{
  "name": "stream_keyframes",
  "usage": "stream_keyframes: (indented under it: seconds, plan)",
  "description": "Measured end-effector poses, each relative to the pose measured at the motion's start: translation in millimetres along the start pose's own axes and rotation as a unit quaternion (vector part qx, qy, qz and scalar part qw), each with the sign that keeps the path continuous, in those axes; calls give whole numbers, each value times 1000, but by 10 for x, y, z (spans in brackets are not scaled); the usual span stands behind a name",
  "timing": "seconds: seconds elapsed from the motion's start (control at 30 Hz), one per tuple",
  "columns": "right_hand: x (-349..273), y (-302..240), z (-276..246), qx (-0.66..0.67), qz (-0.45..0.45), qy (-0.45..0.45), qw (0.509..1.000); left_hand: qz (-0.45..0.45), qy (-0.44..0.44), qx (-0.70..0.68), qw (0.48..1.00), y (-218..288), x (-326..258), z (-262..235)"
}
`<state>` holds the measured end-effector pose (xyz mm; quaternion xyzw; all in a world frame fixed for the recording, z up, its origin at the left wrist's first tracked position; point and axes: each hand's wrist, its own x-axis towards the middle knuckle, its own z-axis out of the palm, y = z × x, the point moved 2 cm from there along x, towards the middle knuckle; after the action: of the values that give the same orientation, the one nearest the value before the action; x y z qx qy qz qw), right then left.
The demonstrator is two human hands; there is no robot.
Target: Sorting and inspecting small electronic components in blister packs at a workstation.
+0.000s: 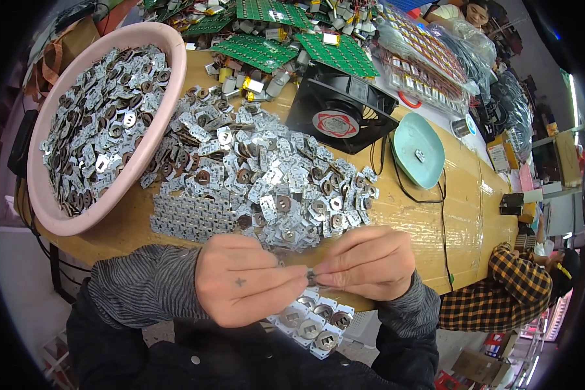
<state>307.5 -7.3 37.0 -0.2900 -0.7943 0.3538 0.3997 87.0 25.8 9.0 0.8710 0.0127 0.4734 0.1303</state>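
Observation:
My left hand (244, 279) and my right hand (370, 263) meet at the table's near edge, fingertips pinched together. Between them is a small dark grey piece (311, 275), mostly covered by the fingers, so its exact kind is unclear. Just below the hands lies a panel of joined small white circuit boards (315, 323), some with round metal parts on them. My left hand hides part of this panel. Beyond my hands spreads a heap of loose small white circuit boards (266, 175), many carrying round brown or silver parts.
A pink basin (175, 78) full of similar boards stands at the left. Behind the heap are a black fan (338, 107) and green circuit panels (257, 52). A teal dish (429, 162) holds one small board. Someone in a checked shirt (517, 279) sits at the right.

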Motion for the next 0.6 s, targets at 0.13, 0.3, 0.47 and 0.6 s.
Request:
stream_keyframes:
  seconds: [0.13,0.3,0.47,0.6]
  plan:
    - [15,-4,12,-18,-18,-23,999,4,-15,-32,999,-5,3,1]
    - [24,-44,31,-66,-5,-21,998,-24,-30,-70,997,-25,-26,-26]
    - [-4,-50,-74,-55,-63,3,997,-33,-20,-84,996,-38,18,1]
    - [-13,-78,-43,-94,-59,22,994,-43,-21,-52,998,-16,33,-35]
